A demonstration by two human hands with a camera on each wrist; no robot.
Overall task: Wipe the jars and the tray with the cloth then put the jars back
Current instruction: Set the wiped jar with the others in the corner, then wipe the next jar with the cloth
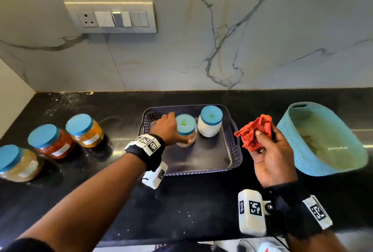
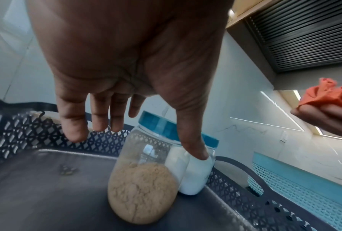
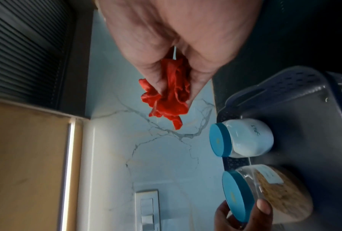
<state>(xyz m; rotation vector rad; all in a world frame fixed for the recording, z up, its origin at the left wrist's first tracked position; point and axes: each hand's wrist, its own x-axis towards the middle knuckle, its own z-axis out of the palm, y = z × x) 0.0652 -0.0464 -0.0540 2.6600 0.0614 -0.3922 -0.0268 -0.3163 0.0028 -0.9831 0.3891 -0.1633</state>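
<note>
A dark perforated tray (image 1: 203,161) sits on the black counter with two blue-lidded jars at its back. My left hand (image 1: 171,128) straddles the jar of beige powder (image 1: 186,127): the thumb touches its front side and the straight fingers reach past it on the left. In the left wrist view that jar (image 2: 144,184) stands in front of the white jar (image 2: 195,176). The white jar (image 1: 210,124) stands just to the right. My right hand (image 1: 268,150) grips a crumpled red cloth (image 1: 254,130) in the air right of the tray. Three more jars, orange (image 1: 85,130), red (image 1: 51,142) and brown (image 1: 17,164), stand on the counter at left.
A teal woven basket (image 1: 323,140) lies tilted on the counter right of the tray, close to my right hand. A few crumbs (image 2: 67,169) lie on the tray floor. A marble wall with a switch plate (image 1: 111,17) rises behind the counter.
</note>
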